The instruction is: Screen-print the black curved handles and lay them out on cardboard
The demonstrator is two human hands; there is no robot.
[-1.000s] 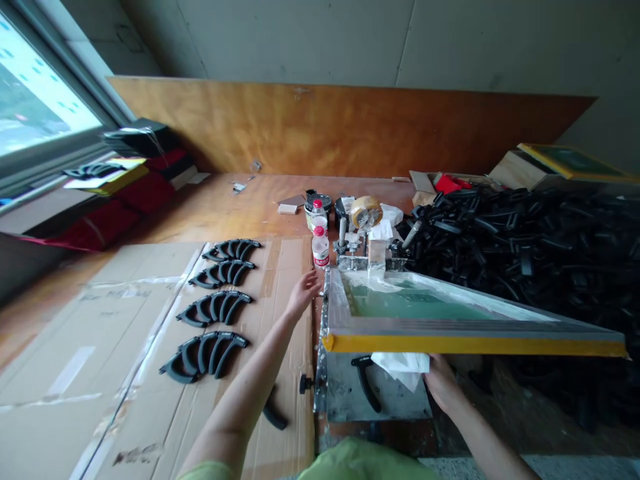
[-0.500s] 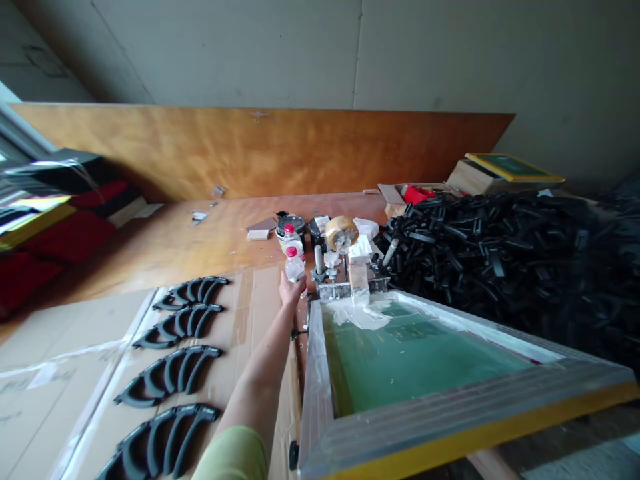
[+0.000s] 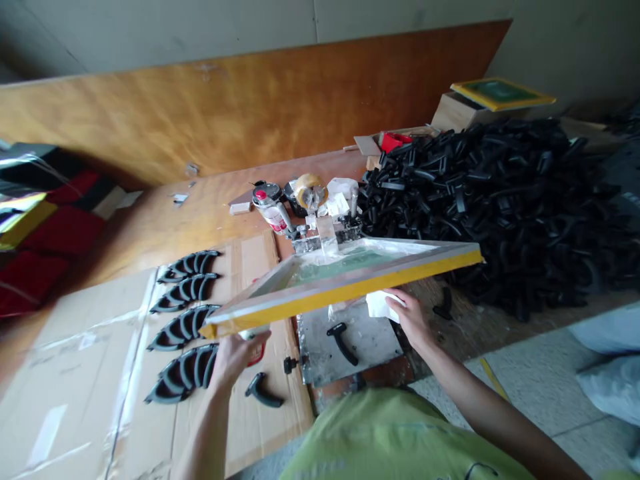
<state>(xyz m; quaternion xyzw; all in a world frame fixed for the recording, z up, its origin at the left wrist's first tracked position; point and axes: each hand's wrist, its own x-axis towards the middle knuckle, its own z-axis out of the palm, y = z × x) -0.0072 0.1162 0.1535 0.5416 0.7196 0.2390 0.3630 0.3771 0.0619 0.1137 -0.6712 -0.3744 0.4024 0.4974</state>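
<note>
Screen frame (image 3: 340, 292): tilted, its near edge raised above the metal plate (image 3: 373, 347).
Left hand (image 3: 233, 357): fingers curled round a mostly hidden white-and-red item (image 3: 256, 355), by the frame's left corner.
Right hand (image 3: 413, 320): fingers pinched on a white wipe (image 3: 381, 305).
Black handle (image 3: 343, 344): lying on the plate.

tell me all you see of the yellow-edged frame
The frame has grey, metallic-looking sides, a yellow strip along its near edge and a green panel inside with whitish patches. It tilts, near edge raised above the metal plate, far end at the clamp assembly. Its near left corner is by the left hand; the right hand, holding a white wipe, is just under the near edge. Whether either touches it is unclear.
</note>
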